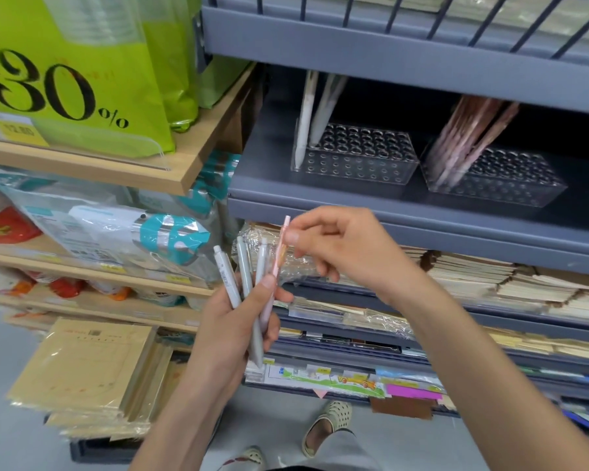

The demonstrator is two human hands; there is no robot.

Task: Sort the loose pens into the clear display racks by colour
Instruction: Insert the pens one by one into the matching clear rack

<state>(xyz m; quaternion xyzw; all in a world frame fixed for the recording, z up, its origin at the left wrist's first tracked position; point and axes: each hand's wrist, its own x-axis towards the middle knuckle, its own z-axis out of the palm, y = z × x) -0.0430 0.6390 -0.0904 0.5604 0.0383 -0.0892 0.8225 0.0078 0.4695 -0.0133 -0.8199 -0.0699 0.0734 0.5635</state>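
Currently right hand is pinching the pink pen by its top end; left hand is clamping the grey pens, near centre. Likely light, stiff, slick; pink rack sitting far right.

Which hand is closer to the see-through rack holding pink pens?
Right. The right hand is below-left of the clear plastic rack of pink pens; the left hand is lower, farther left.

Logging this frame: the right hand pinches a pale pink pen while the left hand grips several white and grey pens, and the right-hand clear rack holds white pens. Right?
One error: the head view shows the right-hand clear plastic rack holding pink pens; white pens stand in the left-hand clear rack. The rest stands.
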